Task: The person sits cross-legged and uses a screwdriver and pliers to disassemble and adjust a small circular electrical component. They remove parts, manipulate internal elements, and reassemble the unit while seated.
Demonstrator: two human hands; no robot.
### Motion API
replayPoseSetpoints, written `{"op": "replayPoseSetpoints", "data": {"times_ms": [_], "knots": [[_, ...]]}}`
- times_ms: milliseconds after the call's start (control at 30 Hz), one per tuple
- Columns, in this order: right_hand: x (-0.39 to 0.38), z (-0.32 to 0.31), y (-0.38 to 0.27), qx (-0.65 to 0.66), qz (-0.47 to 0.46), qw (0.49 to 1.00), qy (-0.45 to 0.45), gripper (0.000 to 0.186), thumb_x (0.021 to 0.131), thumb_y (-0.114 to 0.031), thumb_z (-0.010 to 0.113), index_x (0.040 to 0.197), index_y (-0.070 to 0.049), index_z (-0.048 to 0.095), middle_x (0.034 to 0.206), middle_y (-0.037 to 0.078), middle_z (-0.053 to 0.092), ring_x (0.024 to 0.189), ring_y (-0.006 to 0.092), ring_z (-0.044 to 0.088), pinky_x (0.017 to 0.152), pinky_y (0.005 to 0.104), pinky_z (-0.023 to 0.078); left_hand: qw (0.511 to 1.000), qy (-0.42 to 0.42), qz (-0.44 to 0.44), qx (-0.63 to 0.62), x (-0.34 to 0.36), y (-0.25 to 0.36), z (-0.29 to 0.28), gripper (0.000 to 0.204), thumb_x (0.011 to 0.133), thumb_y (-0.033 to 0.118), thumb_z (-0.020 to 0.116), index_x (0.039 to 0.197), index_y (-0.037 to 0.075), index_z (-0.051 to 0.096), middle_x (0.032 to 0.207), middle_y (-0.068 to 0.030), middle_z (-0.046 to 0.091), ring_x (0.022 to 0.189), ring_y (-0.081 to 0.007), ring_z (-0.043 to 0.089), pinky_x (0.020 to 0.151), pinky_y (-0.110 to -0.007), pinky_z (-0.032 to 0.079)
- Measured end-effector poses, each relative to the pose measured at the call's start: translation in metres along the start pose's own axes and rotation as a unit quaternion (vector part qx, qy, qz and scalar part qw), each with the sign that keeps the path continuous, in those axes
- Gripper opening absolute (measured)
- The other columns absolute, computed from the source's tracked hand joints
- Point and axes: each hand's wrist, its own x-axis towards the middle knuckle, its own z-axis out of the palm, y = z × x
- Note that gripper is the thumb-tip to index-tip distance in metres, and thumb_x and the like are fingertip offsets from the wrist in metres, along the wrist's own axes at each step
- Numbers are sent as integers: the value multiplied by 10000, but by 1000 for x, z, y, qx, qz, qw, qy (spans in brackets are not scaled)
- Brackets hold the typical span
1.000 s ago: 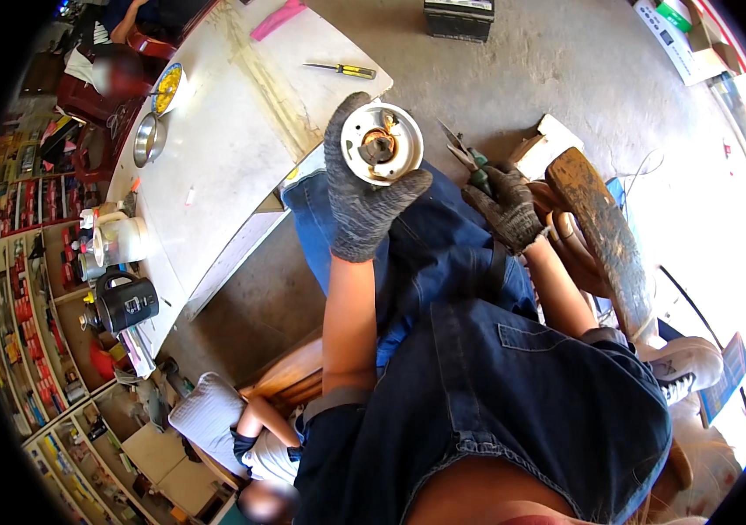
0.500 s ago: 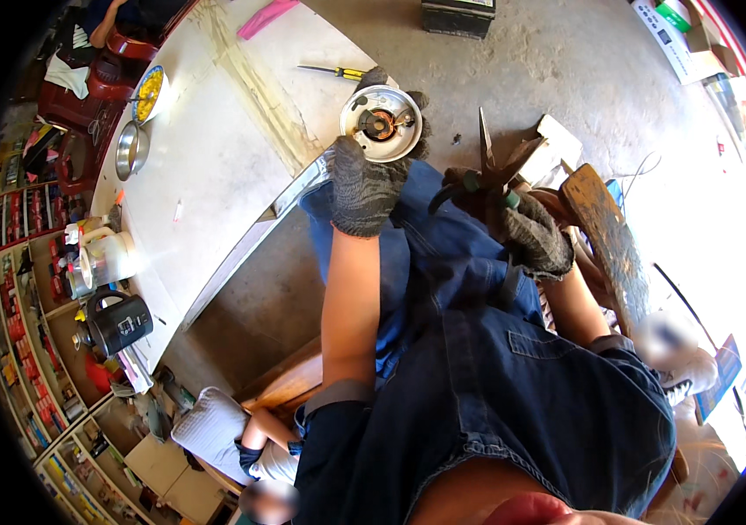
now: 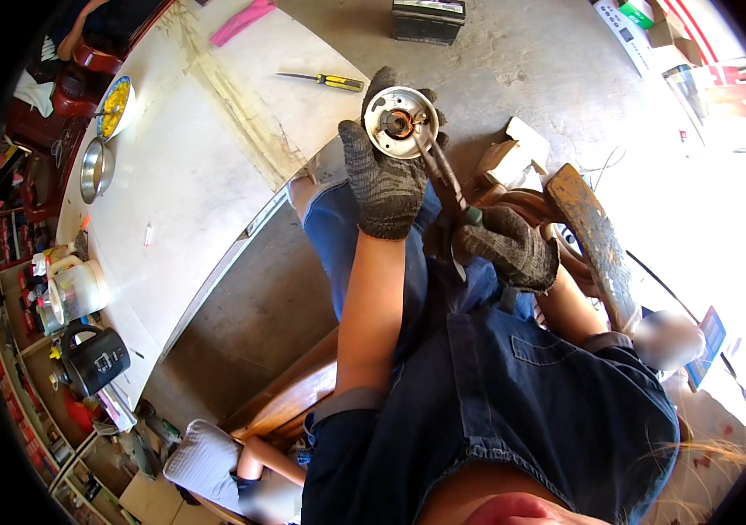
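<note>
My left hand (image 3: 383,194), in a dark grey patterned work glove, grips a round silver metal housing (image 3: 393,144) from beneath and around its rim. Inside the open face of the housing sits a copper coil (image 3: 400,123) around a dark centre. My right hand (image 3: 513,250), gloved alike, is closed around the dark green handle of a pair of shears (image 3: 448,182). The shears point up and left, their tips at the coil inside the housing. Whether the tips pinch the wire cannot be made out. Both hands are above my denim-covered lap.
Left of my hands stands a white table (image 3: 207,175) with a yellow-handled screwdriver (image 3: 338,83), a pink cloth (image 3: 242,22), a metal bowl (image 3: 96,171), a bowl of yellow food (image 3: 117,107) and a black jug (image 3: 96,359). A worn wooden board (image 3: 592,236) is at right. Another person (image 3: 268,464) lies lower left.
My right hand has brought the shears leftward, from apart with spread blades to the coil inside the housing. My left hand and the housing have shifted slightly right in the picture.
</note>
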Motion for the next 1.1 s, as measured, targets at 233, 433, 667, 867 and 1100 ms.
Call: {"op": "replayPoseSetpoints", "data": {"times_ms": [233, 433, 667, 867, 1100], "knots": [[0, 7, 14, 49, 40, 998, -27, 409, 919, -309, 542, 1106, 53, 576, 1012, 92, 631, 908, 117, 576, 796, 251, 458, 996, 30, 35, 82, -7, -3, 12, 618, 906, 503, 424, 1203, -35, 486, 1107, -189, 579, 988, -298, 586, 848, -443, 503], [4, 4, 19, -12, 51, 998, -23, 408, 923, -314, 536, 1096, 52, 577, 993, 92, 633, 907, 112, 581, 787, 241, 467, 997, 26, 53, 57, -7, -4, 2, 559, 890, 422, 509, 1177, -57, 498, 1084, -179, 593, 947, -295, 605, 819, -440, 523], [9, 1, 41, -92, 50, 993, 59, 377, 898, -371, 553, 976, -16, 654, 761, 12, 628, 656, 65, 513, 583, 221, 411, 995, 0, 43, 87, -2, -6, -5, 544, 886, 417, 531, 1172, -44, 504, 1073, -145, 588, 945, -247, 596, 822, -387, 516], [22, 6, 41, -153, -13, 982, 108, 303, 879, -303, 599, 894, -3, 640, 737, 48, 622, 648, 90, 522, 576, 266, 425, 988, 76, 52, 121, 5, -7, -9, 520, 905, 443, 486, 1142, -20, 506, 1020, -145, 603, 887, -256, 620, 740, -420, 557], [28, 0, 33, -290, -39, 951, 103, 196, 869, -193, 591, 925, -6, 602, 763, 78, 586, 667, 122, 530, 618, 283, 436, 991, 53, 47, 111, 9, -8, -22, 790, 772, 688, 474, 1159, 0, 510, 1048, -125, 592, 978, -267, 585, 861, -502, 501]]}}
